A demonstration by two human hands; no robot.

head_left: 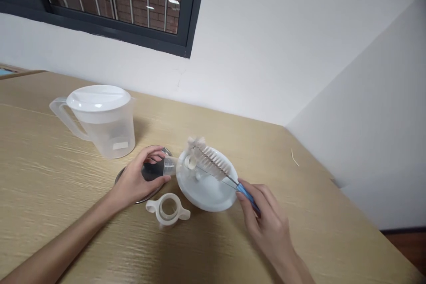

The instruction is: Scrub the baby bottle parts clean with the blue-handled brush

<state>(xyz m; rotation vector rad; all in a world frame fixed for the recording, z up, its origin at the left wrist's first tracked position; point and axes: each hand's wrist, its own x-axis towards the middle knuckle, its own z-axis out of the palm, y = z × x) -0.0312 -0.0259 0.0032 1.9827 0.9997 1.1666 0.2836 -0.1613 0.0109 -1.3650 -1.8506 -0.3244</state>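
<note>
My left hand (pixel 141 175) is closed around a small bottle (pixel 170 165), dark at the palm end and clear towards its mouth. The bottle lies sideways, its pale mouth over a white bowl (pixel 213 204). My right hand (pixel 266 217) grips a bottle brush (pixel 214 162) by its blue handle. Its white bristles slant up and left above the bowl, just right of the bottle's mouth and outside it. A whitish ring with two side handles (pixel 168 210) stands on the table in front of the bowl. Small pale items inside the bowl are hard to make out.
A lidded, clear plastic pitcher (pixel 109 128) stands at the back left on the wooden table (pixel 83 253). Under my left hand shows a round metal rim (pixel 120 174). A thin yellowish strip (pixel 294 158) lies to the right. The wall (pixel 239 71) borders the table's back.
</note>
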